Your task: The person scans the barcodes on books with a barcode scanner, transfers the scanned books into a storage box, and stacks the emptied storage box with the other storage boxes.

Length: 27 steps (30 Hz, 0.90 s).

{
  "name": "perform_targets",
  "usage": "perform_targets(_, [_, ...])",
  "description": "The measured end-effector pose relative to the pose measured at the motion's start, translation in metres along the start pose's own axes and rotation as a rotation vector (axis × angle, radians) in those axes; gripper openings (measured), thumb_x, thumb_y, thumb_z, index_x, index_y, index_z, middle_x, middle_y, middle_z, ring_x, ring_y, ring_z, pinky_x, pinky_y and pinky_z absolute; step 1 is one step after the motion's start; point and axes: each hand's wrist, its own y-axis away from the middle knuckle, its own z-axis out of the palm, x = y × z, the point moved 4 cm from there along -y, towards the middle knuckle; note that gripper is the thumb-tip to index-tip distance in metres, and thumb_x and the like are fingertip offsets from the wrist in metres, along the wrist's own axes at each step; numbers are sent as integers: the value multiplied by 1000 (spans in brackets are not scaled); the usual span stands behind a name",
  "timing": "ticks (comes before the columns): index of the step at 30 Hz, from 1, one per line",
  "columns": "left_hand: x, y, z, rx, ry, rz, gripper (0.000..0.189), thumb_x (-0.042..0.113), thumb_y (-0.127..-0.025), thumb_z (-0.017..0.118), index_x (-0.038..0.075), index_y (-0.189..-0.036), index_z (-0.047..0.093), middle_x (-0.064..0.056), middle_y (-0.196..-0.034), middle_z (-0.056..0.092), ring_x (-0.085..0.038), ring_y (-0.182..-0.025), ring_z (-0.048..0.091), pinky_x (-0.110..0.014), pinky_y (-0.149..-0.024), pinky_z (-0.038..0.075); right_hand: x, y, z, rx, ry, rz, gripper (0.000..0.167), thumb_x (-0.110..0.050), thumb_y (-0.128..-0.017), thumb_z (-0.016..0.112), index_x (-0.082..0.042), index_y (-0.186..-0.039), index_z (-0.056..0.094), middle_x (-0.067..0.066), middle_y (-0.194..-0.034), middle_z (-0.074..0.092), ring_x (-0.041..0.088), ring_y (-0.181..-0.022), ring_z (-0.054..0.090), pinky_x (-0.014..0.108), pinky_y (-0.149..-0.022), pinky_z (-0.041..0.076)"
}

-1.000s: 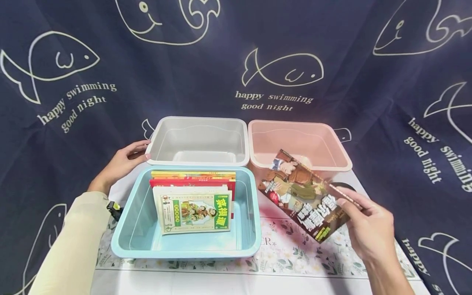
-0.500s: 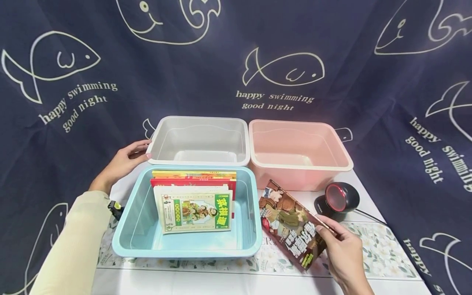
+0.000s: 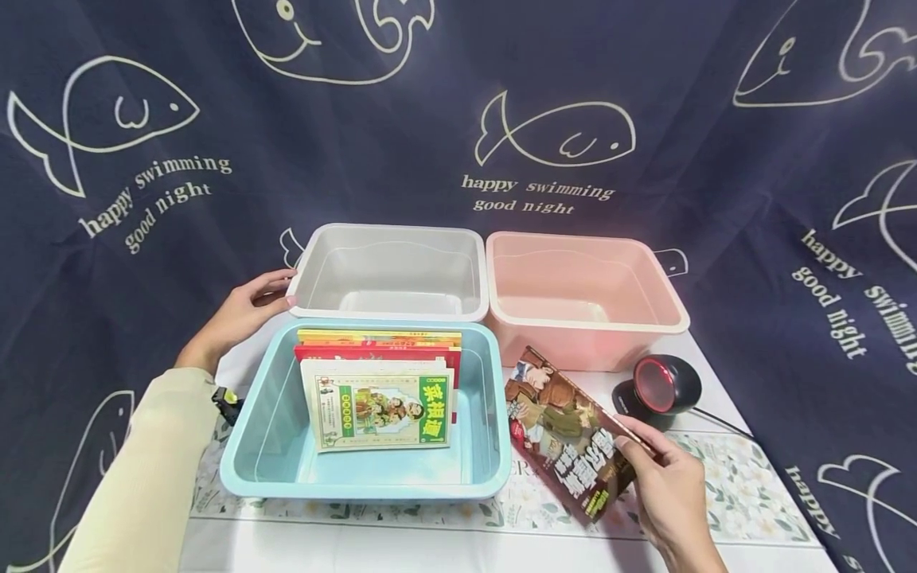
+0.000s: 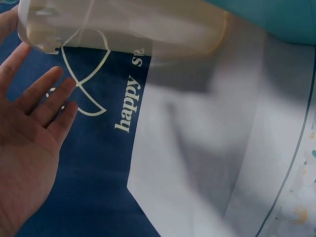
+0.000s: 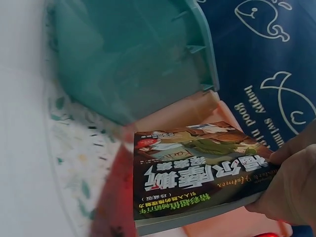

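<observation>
A brown paperback book (image 3: 566,434) with white Chinese lettering is pinched along one edge by my right hand (image 3: 666,481). It tilts over the table to the right of the blue bin (image 3: 365,489). In the right wrist view the same book (image 5: 207,163) shows its cover and page edge, the thumb by its lettering. My left hand (image 3: 247,318) touches the left rim of the grey-white bin (image 3: 390,231). Seen from the left wrist, that hand (image 4: 29,148) has extended, spread fingers beside the bin. Inside the blue bin, a green-and-white book (image 3: 383,410) leans before red books (image 3: 380,354) and yellow ones.
A pink bin (image 3: 587,326) stands at the back right, beside the grey-white one. Before it sits a round black device (image 3: 666,383) with a red glow and a cable. Navy fabric (image 3: 401,151) with fish prints hangs behind. A floral runner (image 3: 745,485) crosses the white table.
My right hand has brought the book down and left, from in front of the pink bin to beside the blue one, uncovering the black device. My left hand has stayed at the rim.
</observation>
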Motion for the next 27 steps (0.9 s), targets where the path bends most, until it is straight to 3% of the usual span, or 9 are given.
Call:
perform_targets(3, [2, 0, 0, -4, 1, -1, 68, 36, -103, 64, 16, -161, 35, -26, -156, 48, -49, -138, 52, -69, -112, 40, -12, -2, 3, -9, -17, -47, 24, 10, -93, 66, 0, -110, 78, -4, -84, 76, 1, -67, 63, 14, -59, 54])
perform_targets(9, [3, 0, 0, -6, 0, 4, 68, 37, -102, 65, 16, -160, 37, -24, -154, 50, -47, -137, 54, -67, -112, 41, -38, -8, 4, -74, -63, -134, 24, 12, -92, 66, 3, -112, 77, -4, -95, 78, 1, -82, 67, 14, -71, 56])
perform_targets(17, [2, -1, -1, -4, -4, 28, 67, 34, -102, 65, 14, -160, 38, -26, -153, 50, -47, -136, 54, -67, -111, 41, -73, -19, 0, -110, -131, -208, 27, 16, -91, 64, 2, -110, 78, -1, -94, 79, 1, -66, 62, 12, -53, 47])
perform_targets(21, [2, -2, -1, 0, -4, 27, 67, 33, -103, 65, 13, -160, 37, -26, -153, 50, -47, -136, 54, -67, -111, 41, -92, -28, -1, -165, -198, -228, 28, 17, -92, 63, 0, -107, 79, 2, -91, 81, 1, -57, 61, 14, -37, 34])
perform_targets(24, [1, -2, -1, 4, -6, 18, 66, 34, -102, 65, 14, -160, 38, -25, -153, 51, -47, -137, 54, -66, -111, 42, -108, -35, 1, -234, -240, -244, 31, 18, -93, 61, -1, -108, 79, 4, -93, 81, 6, -57, 66, 18, -37, 40])
perform_targets(27, [1, -2, -1, 0, -3, 13, 67, 34, -102, 65, 15, -160, 37, -26, -154, 50, -48, -137, 53, -67, -111, 41, -124, -40, 8, -331, -281, -275, 32, 18, -96, 54, 3, -113, 76, 9, -97, 81, 17, -49, 68, 29, -36, 48])
